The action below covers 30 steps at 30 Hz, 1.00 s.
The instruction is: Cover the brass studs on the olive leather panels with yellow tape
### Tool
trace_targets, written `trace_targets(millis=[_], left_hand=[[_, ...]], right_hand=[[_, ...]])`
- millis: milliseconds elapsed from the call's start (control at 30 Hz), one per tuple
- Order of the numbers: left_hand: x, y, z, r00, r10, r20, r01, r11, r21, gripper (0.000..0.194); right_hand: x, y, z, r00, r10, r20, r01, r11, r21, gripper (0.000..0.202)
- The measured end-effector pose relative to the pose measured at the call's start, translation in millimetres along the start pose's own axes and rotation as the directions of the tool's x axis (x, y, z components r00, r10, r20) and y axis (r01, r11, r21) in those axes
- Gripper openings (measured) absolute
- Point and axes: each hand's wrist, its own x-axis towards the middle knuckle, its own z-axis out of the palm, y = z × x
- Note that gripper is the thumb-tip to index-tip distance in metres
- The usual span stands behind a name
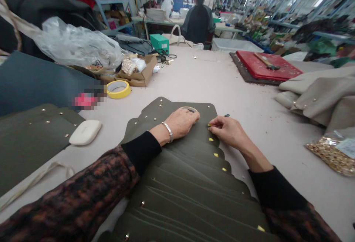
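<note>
Overlapping dark olive leather-like panels (177, 182) lie fanned out in a stack in front of me, with gold studs along the left side. On the upper panel rests my left hand (181, 123), its fingers curled round a pale-rimmed roll that looks like tape (189, 108); most of it is hidden. My right hand (226, 129) pinches a small yellow tape piece (209, 125) at the panel's right edge. A dark tip (227, 115) sticks out behind that hand; its kind is unclear. More yellow pieces (216, 155) mark the right edges of the panels below.
A yellow tape roll (118, 89), a white rounded case (85, 132) and more studded panels (36, 134) are at left. Beyond stands a cardboard box (142, 73). At right are a red board (266, 66) with a hammer (267, 62), beige pieces (327, 90) and a bag of gold hardware (332, 153). A person (198, 20) sits ahead.
</note>
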Motion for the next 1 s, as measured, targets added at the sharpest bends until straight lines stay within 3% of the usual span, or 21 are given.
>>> trace_targets(millis=[200,467,600,733,833,1000], left_hand=[[12.4,-5.6,2.1,1.000,-0.007,0.028,0.007,1.000,0.009,0.007],[-13.0,-2.9,-13.0,0.984,-0.131,0.124,0.139,0.989,-0.054,0.011],[-24.7,-2.8,-12.0,0.977,-0.202,0.070,0.210,0.970,-0.122,0.012],[-26.8,-0.1,-3.0,0.972,-0.228,0.056,0.234,0.959,-0.162,0.012],[-26.5,1.8,-2.5,0.973,-0.220,0.068,0.229,0.958,-0.174,0.010],[-31.2,5.9,-11.3,0.980,-0.189,0.060,0.197,0.961,-0.193,0.009]], right_hand=[[-0.5,0.5,1.8,0.994,-0.107,-0.021,0.105,0.992,-0.066,0.016],[5.6,11.0,8.3,0.982,-0.151,-0.115,0.147,0.988,-0.043,0.016],[5.9,10.2,-1.2,0.997,-0.008,-0.076,0.021,0.985,0.169,0.016],[2.1,9.9,-9.5,0.985,0.126,0.118,-0.164,0.899,0.406,0.026],[-0.9,7.1,-4.3,0.990,0.094,0.106,-0.123,0.942,0.311,0.021],[6.9,3.9,14.1,0.986,-0.121,-0.114,0.115,0.992,-0.060,0.012]])
